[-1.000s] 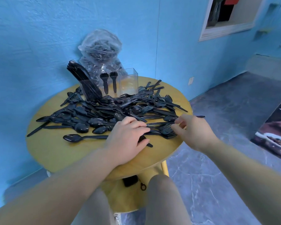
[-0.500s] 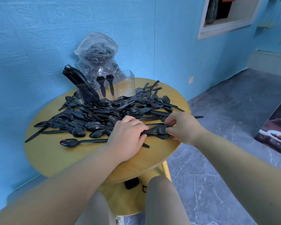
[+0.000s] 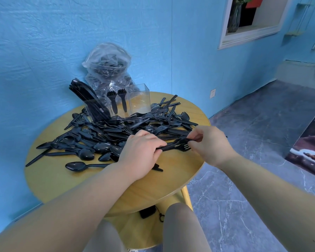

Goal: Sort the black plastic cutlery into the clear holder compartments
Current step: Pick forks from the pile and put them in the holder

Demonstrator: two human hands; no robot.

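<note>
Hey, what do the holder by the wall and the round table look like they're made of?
Holder: looks like clear rigid plastic, maybe acrylic; the forks inside and the table show through its glossy walls. Table: seemingly wood or wood-look laminate, yellowish with faint grain and a soft sheen.

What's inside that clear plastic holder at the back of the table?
The clear plastic holder has three compartments: the left holds a leaning bundle of black plastic knives, the middle two upright black plastic forks, and the right looks empty. The loose cutlery pile covers its base.
</note>
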